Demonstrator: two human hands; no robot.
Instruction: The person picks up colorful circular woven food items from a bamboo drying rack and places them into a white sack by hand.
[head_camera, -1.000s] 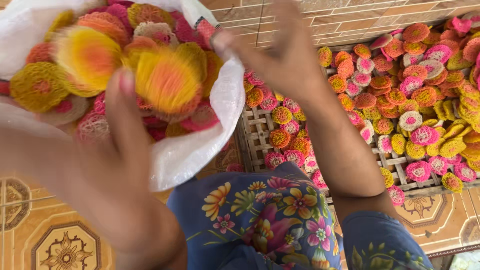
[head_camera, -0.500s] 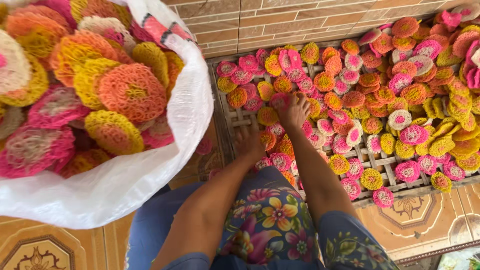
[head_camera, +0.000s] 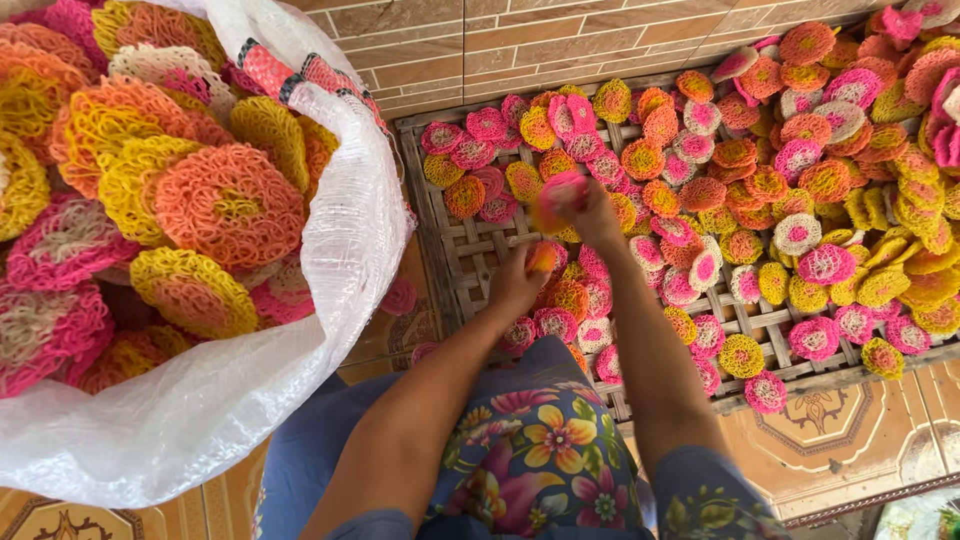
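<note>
Both my hands reach down to a woven bamboo tray (head_camera: 452, 255) covered with round lacy discs in pink, orange and yellow. My left hand (head_camera: 517, 283) is closed on an orange disc (head_camera: 541, 258) just above the tray's left part. My right hand (head_camera: 592, 213) holds a blurred pink disc (head_camera: 562, 190) a little farther out. Loose discs (head_camera: 770, 190) lie overlapping all across the tray to the right of my hands.
A big white plastic sack (head_camera: 300, 340) full of the same coloured discs (head_camera: 200, 200) fills the left side, close to my left arm. A brick-tiled wall (head_camera: 500, 40) runs behind the tray. Patterned floor tiles (head_camera: 850, 440) lie in front; my flowered trousers (head_camera: 540, 460) are below.
The view has swung away from the sack. Both hands have dropped to the tray; each has picked up a disc, the right one lifting its disc farther out.
</note>
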